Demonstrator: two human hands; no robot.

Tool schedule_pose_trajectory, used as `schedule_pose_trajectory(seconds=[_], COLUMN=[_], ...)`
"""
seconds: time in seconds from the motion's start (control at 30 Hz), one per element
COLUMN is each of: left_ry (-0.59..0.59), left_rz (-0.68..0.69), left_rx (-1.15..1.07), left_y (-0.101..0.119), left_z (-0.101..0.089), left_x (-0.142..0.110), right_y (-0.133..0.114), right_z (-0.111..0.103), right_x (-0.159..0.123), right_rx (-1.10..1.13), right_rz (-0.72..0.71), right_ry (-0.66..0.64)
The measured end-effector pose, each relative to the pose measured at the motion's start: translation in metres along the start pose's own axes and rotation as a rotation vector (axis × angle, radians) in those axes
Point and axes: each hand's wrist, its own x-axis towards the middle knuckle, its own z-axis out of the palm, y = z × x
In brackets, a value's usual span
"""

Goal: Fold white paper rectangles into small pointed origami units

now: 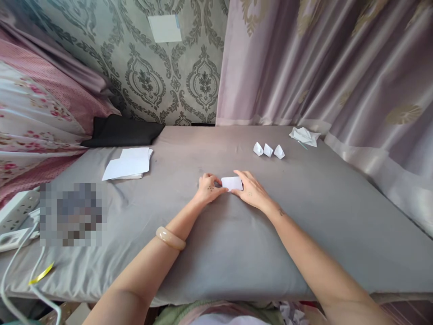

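Note:
A small white rectangle of paper lies at the middle of the grey cloth-covered table. My left hand grips its left edge, thumb along the near side and fingers curled. At the right end, my right hand holds the same paper, its thumb at the near edge and its fingers reaching past the far corner. Beyond my right hand stand three folded white paper shapes in a row. On the left rests a stack of white paper sheets.
Crumpled white paper sits at the far right by the curtain. A black cloth lies at the back left. Nearer left are a power strip with white cables, a blurred-out patch and a yellow strip.

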Motion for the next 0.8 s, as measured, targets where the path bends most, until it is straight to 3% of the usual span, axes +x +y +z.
schedule_pose_trajectory(seconds=[0.07, 0.2, 0.3, 0.57, 0.8], left_ry=[0.028, 0.109, 0.163, 0.201, 0.222], left_rz=[0.060, 0.285, 0.338, 0.530, 0.480], left_rx=[0.018, -0.041, -0.008, 0.241, 0.257], left_y=[0.002, -0.002, -0.007, -0.016, -0.026], left_z=[0.003, 0.001, -0.003, -0.003, 0.004], left_x=[0.000, -0.004, -0.005, -0.005, -0.005], right_y=[0.001, -0.002, -0.008, -0.015, -0.014], right_z=[0.005, 0.013, 0.014, 0.019, 0.019], right_x=[0.004, 0.003, -0.001, 0.000, 0.002], right_rx=[-0.019, -0.116, -0.171, -0.200, -0.289], right_rz=[-0.062, -0.203, -0.274, -0.375, -0.422], right_ry=[0.061, 0.322, 0.419, 0.451, 0.416])
